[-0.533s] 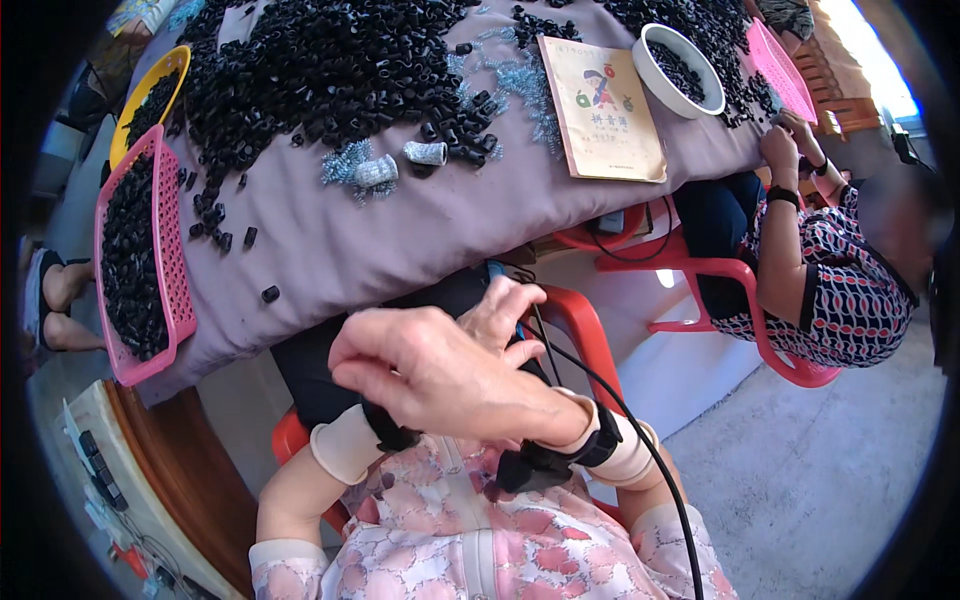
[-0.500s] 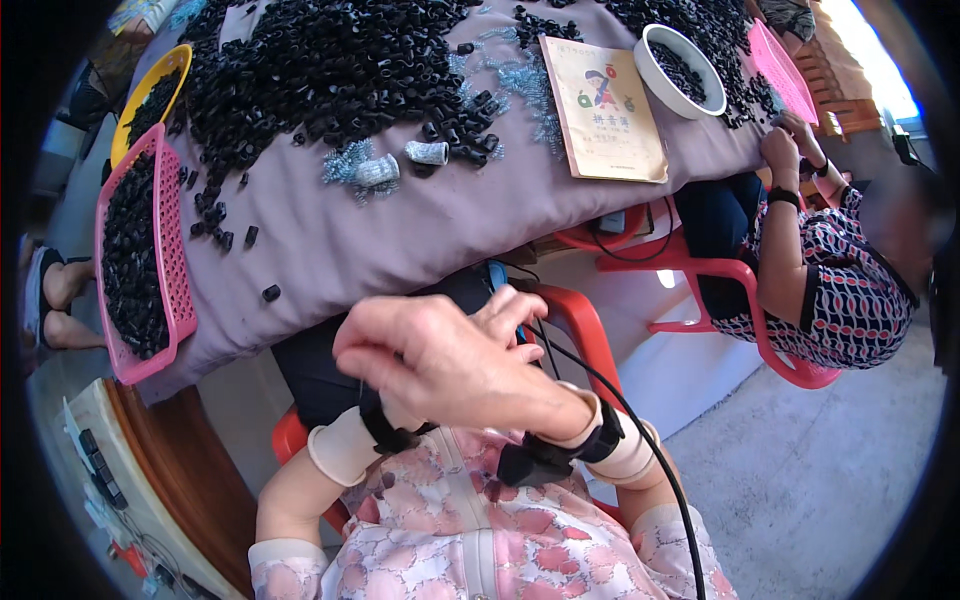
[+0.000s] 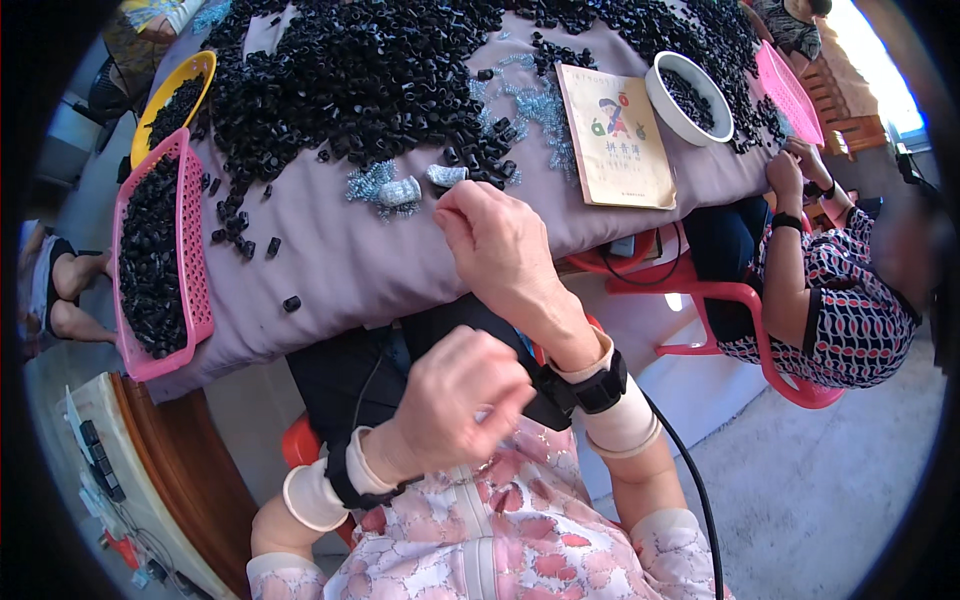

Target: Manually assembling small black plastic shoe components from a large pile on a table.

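My right hand [image 3: 500, 245] reaches to the table's near edge, fingers drawn together in a pinch. What it holds, if anything, is too small or hidden to name. Just beyond its fingertips lie two whitish, rough-looking short rolls, the right one [image 3: 447, 176] and the left one [image 3: 400, 192]. Small clear bluish pieces [image 3: 370, 180] cluster round the left roll. My left hand [image 3: 460, 395] is over my lap, its fingers curled and slightly blurred; a pale spot shows between them, and I cannot make out what it is. A large heap of small black tubular caps [image 3: 340, 90] spreads behind.
Pink baskets, one of black pieces [image 3: 195, 270] at left, one [image 3: 790, 95] at far right. A yellow bowl [image 3: 207, 90], a white bowl [image 3: 655, 85] and a booklet [image 3: 625, 150] rest on the cloth [image 3: 350, 275]. A person [image 3: 835, 290] sits at right; a black cable [image 3: 690, 470] runs by my right arm.
My hands were crossed together over my lap; now they are apart. The right has moved forward to the table edge, the left stays low. The view has shifted slightly.
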Available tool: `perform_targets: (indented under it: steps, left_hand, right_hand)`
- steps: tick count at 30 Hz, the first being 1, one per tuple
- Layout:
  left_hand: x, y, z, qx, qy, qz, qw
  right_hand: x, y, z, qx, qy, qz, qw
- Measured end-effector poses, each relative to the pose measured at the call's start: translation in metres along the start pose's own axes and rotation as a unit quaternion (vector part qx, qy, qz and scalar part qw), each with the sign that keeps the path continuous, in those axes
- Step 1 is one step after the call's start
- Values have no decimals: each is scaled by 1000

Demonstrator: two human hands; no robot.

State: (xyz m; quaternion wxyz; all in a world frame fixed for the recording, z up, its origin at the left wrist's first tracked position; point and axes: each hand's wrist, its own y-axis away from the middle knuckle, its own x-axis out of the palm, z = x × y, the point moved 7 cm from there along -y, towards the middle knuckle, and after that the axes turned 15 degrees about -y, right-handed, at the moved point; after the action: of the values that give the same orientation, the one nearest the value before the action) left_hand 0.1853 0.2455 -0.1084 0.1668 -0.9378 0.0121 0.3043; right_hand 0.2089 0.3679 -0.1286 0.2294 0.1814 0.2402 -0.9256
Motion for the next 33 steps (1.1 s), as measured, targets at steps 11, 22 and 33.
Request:
perform_targets:
  steps: [11,22,33]
  left_hand:
    - [22,-36,-42,155,-124,216,956]
    - [19,-36,-12,117,-77,150,979]
    - [18,-44,57,-180,21,290,940]
  right_hand:
    - [91,44,35,-120,167,299,932]
    - [118,78,39,-124,236,404,875]
    - [94,123,52,-222,355,401,815]
